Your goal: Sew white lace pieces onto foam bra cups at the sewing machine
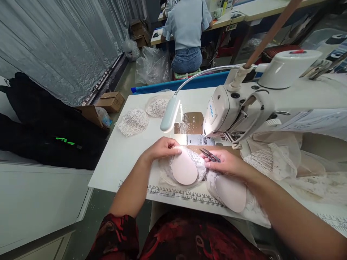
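In the head view, my left hand [165, 148] pinches the upper left edge of a white lace bra cup [184, 168] with a pale pink pad. My right hand [223, 162] is closed around small dark scissors [210, 155], their points toward the upper left. Its fingertips touch the lace at the cup's right edge. A second padded bra cup [231, 191] hangs below my right hand over the table's front edge, lace around it. Just behind the hands stands the head of a white sewing machine [221, 112], its needle area partly hidden.
Two lace cups [133, 122] lie at the back left of the white table [111, 164]. A lamp [170, 113] on a bendy neck hangs over the work. Lace fabric [282, 159] is heaped at the right. Beyond, a person [188, 29] sits facing away.
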A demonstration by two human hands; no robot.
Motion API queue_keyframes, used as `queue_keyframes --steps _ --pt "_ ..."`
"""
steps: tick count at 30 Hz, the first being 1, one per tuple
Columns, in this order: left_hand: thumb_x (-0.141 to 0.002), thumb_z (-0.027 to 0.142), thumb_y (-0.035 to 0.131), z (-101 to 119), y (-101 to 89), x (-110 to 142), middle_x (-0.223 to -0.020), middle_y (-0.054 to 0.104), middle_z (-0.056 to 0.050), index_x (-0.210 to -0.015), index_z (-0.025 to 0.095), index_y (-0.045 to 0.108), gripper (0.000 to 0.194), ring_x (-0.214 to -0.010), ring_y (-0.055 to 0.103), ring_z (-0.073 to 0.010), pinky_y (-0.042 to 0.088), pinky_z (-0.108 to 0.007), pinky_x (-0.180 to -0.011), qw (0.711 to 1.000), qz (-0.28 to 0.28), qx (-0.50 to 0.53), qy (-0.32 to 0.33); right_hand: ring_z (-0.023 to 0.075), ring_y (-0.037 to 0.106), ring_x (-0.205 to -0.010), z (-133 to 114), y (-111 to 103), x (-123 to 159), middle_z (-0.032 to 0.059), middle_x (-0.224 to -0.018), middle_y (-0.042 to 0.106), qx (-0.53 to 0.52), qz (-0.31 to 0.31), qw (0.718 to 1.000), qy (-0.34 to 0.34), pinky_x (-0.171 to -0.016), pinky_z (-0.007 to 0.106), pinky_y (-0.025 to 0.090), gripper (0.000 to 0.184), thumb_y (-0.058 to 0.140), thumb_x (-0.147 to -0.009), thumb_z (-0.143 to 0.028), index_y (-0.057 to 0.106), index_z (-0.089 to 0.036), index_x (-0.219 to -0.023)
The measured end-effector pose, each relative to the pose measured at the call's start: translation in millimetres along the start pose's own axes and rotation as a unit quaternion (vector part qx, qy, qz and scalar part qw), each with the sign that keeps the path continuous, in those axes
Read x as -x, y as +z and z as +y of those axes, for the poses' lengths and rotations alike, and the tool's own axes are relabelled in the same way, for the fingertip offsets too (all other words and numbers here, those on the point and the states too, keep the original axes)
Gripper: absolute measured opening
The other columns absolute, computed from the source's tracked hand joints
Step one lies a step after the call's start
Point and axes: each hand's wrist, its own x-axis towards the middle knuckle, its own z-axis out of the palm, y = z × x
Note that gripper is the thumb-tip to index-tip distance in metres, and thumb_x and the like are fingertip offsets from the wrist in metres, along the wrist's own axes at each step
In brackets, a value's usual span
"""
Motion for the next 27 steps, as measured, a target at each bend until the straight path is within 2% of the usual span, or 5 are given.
queue_keyframes --steps 4,8,14,22,27 --pt "-0.073 0.039 0.071 1.0 6.8 -2.6 -0.073 0.057 -0.001 -0.073 0.012 0.062 0.029 -0.067 0.052 -0.0104 0.039 -0.021 -0.061 0.999 0.04 0.017 0.003 0.022 0.058 -0.082 -1.3 -2.3 0.3 0.004 -0.085 0.063 0.053 -0.003 0.998 -0.027 -0.076 0.035 0.046 0.035 0.065 -0.072 -0.046 0.067 -0.018 -0.093" --pt "-0.074 0.042 0.069 1.4 26.0 -9.2 -0.068 0.052 0.002 -0.069 0.012 0.06 0.031 -0.063 0.048 -0.0086 0.035 -0.02 -0.057 0.998 0.046 -0.003 0.03 0.0228 0.058 -0.089 -6.8 4.0 -3.4 0.0079 -0.103 0.063 0.071 0.05 0.993 -0.081 -0.077 0.034 0.046 0.046 0.065 -0.073 -0.046 0.062 -0.018 -0.109" --pt "-0.071 0.044 0.072 0.2 46.2 -16.4 -0.072 0.052 0.001 -0.075 0.013 0.059 0.034 -0.065 0.045 -0.0086 0.034 -0.02 -0.057 0.999 0.022 0.019 0.046 0.0177 0.054 -0.072 -10.5 18.3 -6.5 0.0033 -0.076 0.06 0.113 0.087 0.98 -0.136 -0.062 0.029 0.044 0.029 0.054 -0.083 -0.045 0.062 -0.017 -0.079" --pt "-0.07 0.044 0.072 -1.4 47.7 -16.2 -0.067 0.044 0.004 -0.067 0.013 0.051 0.037 -0.062 0.039 -0.0075 0.03 -0.019 -0.055 0.999 0.002 0.035 0.037 0.0183 0.057 -0.076 -11.3 20.8 -8.4 0.0034 -0.08 0.064 0.067 0.101 0.981 -0.15 -0.065 0.029 0.044 0.025 0.056 -0.082 -0.042 0.063 -0.018 -0.083" --pt "-0.068 0.039 0.075 1.4 50.5 -16.7 -0.067 0.048 0.003 -0.069 0.013 0.054 0.033 -0.061 0.041 -0.0079 0.032 -0.021 -0.055 0.999 0.003 0.047 0.011 0.0126 0.045 -0.06 -10.4 18.9 -7.5 -0.0023 -0.063 0.048 0.083 0.151 0.975 -0.14 -0.055 0.026 0.037 0.03 0.053 -0.084 -0.046 0.053 -0.02 -0.068"
